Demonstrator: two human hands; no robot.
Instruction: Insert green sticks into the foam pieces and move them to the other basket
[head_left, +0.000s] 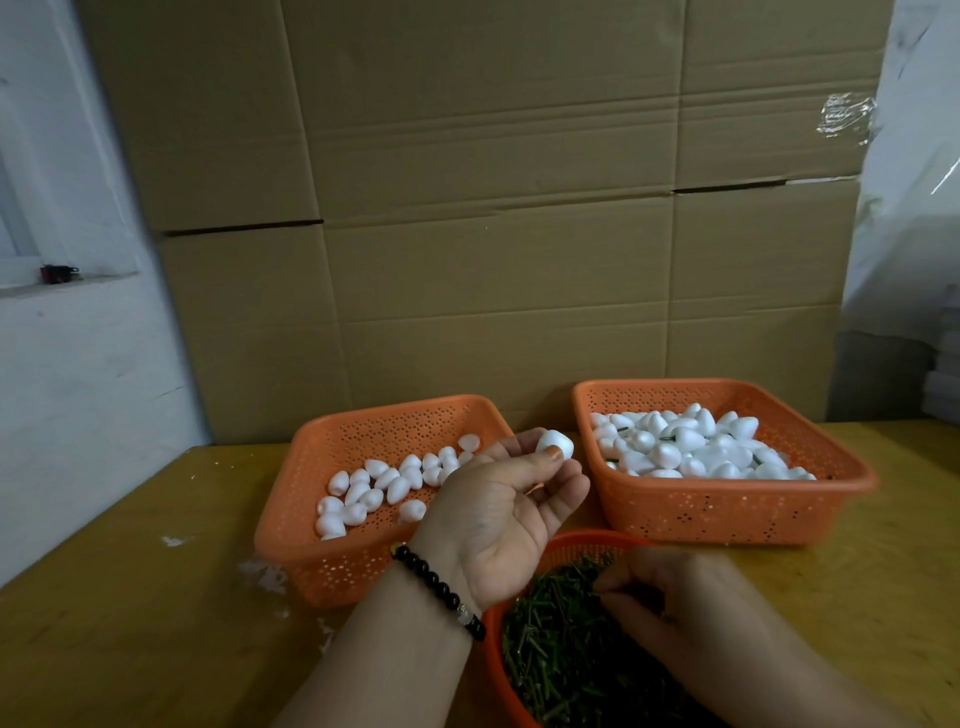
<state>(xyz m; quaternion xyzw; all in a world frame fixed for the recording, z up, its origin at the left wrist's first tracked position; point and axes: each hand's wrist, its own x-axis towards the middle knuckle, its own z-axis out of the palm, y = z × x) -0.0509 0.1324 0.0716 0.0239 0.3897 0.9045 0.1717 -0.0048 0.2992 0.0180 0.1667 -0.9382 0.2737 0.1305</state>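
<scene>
My left hand is raised palm up between the two baskets and pinches a white foam piece between thumb and fingertips. My right hand reaches down into a round orange bowl full of short green sticks, its fingers curled among them; whether it grips one is hidden. The left orange basket holds several plain white foam pieces. The right orange basket is heaped with foam pieces, some showing green sticks.
All three containers stand on a yellow wooden table. A wall of stacked cardboard boxes rises right behind the baskets. A white wall with a ledge lies at the left, and plastic sheeting hangs at the right.
</scene>
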